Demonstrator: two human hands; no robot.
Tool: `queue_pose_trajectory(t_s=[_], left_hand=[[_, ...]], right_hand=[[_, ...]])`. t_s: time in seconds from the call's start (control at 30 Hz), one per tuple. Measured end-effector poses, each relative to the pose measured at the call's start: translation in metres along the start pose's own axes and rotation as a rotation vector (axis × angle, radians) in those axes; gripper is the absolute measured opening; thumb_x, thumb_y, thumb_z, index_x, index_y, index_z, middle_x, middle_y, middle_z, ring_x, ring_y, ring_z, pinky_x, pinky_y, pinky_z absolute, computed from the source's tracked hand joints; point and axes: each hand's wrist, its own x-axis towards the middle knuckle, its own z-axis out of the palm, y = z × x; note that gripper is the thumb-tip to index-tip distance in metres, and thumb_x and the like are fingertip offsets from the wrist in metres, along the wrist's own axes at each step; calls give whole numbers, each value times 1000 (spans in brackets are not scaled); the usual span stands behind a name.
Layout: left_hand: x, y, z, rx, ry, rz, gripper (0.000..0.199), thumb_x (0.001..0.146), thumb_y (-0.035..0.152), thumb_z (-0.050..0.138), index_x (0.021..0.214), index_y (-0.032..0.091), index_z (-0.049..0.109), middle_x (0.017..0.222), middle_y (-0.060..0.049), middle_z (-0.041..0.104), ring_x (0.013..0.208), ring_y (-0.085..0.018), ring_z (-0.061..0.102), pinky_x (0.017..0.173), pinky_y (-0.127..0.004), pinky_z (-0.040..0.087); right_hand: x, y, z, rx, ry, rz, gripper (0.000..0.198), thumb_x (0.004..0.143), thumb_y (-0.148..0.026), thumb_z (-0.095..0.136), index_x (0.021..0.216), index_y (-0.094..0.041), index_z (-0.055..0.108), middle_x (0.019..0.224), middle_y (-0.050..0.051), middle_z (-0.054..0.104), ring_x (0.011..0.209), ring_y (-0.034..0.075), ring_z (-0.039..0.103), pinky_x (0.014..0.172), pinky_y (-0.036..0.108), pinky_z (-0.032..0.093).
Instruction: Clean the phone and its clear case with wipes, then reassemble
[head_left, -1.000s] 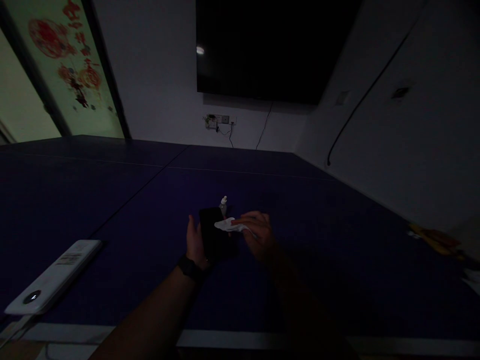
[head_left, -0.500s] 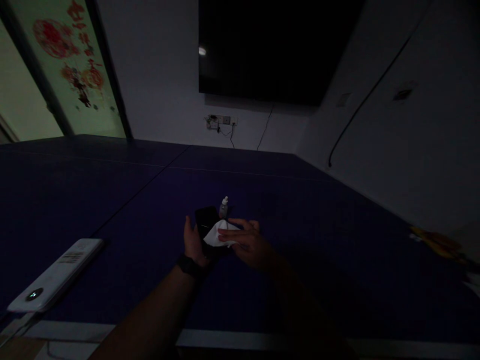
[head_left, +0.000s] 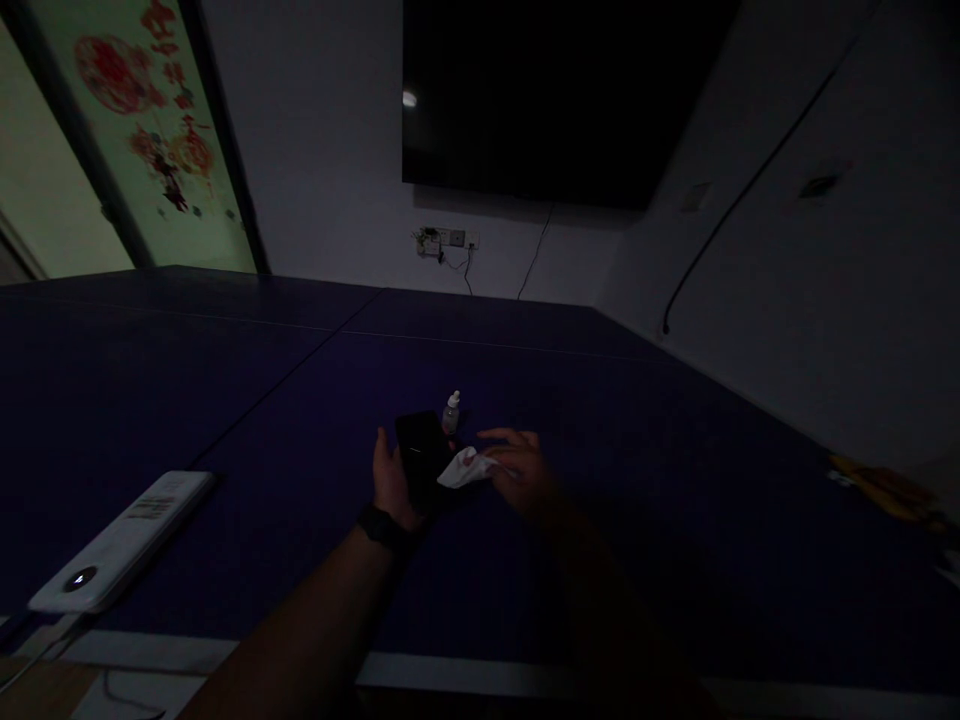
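Observation:
My left hand (head_left: 394,482) holds a dark smartphone (head_left: 421,446) from its left side, thumb along the edge and screen facing up. A black band sits on the left wrist. Between the fingers of my right hand (head_left: 521,468) is a crumpled white tissue (head_left: 466,468), which hangs over the phone's lower right edge; whether it touches the phone I cannot tell. Just beyond the phone a small clear dropper bottle (head_left: 451,414) with a white cap stands upright on the table. The dim light hides much of the fingers' detail.
The dark blue table (head_left: 300,440) has a white front edge. At left lies a white power bank (head_left: 124,540) with a cable plugged in. A yellow item (head_left: 885,487) lies at the far right. A large black screen (head_left: 555,100) hangs on the wall above sockets (head_left: 446,240).
My right hand has drawn the tissue to the right, off the middle of the phone, uncovering more of its screen. The left hand keeps its hold. The view has shifted slightly.

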Motion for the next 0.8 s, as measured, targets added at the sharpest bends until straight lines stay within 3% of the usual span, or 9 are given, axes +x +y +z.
queue_pose_trajectory(t_s=[0.1, 0.23, 0.3, 0.47, 0.53, 0.67, 0.8], left_hand=[[-3, -3, 6, 15, -16, -34, 75, 98, 69, 32, 132, 9, 63, 106, -17, 75, 95, -31, 73, 94, -48, 54], [-7, -9, 12, 55, -34, -98, 78, 98, 70, 31, 136, 9, 61, 113, -19, 74, 105, -34, 71, 100, -50, 51], [-8, -11, 13, 78, -59, -124, 80, 98, 72, 31, 139, 10, 60, 112, -19, 74, 102, -33, 71, 97, -50, 51], [-9, -13, 10, 132, -95, -119, 84, 97, 74, 25, 136, 8, 60, 104, -20, 75, 83, -29, 72, 77, -44, 56], [-10, -13, 10, 139, -91, -132, 83, 98, 73, 24, 136, 8, 60, 105, -19, 74, 83, -28, 72, 76, -44, 56], [-11, -14, 13, 156, -99, -175, 83, 97, 74, 25, 134, 8, 61, 104, -19, 74, 82, -28, 71, 76, -43, 56], [-11, -15, 14, 171, -122, -214, 83, 95, 75, 31, 131, 8, 63, 105, -20, 73, 85, -30, 71, 77, -45, 56]], right_hand=[[2, -2, 5, -4, 175, 55, 39, 96, -22, 44, 106, -27, 81, 110, 5, 80, 120, 27, 65, 103, 49, 37], [1, -10, 16, -4, 228, 61, 36, 98, -26, 46, 116, -27, 78, 119, 5, 78, 122, 27, 63, 105, 47, 39], [1, -9, 17, 38, 278, 108, 32, 97, -29, 50, 111, -26, 79, 114, 6, 79, 116, 27, 65, 103, 45, 42], [7, 13, 10, 487, 736, 493, 28, 87, -43, 62, 94, -20, 78, 90, 4, 78, 88, 25, 70, 78, 34, 53], [10, 20, 10, 667, 844, 604, 28, 80, -44, 69, 92, -20, 75, 83, 2, 76, 81, 23, 70, 70, 31, 54], [14, 23, 21, 805, 815, 634, 29, 73, -43, 74, 88, -18, 72, 73, 3, 74, 70, 23, 72, 63, 32, 56], [13, 26, 28, 857, 822, 645, 28, 73, -41, 72, 90, -19, 68, 76, 5, 76, 69, 25, 73, 62, 35, 58]])
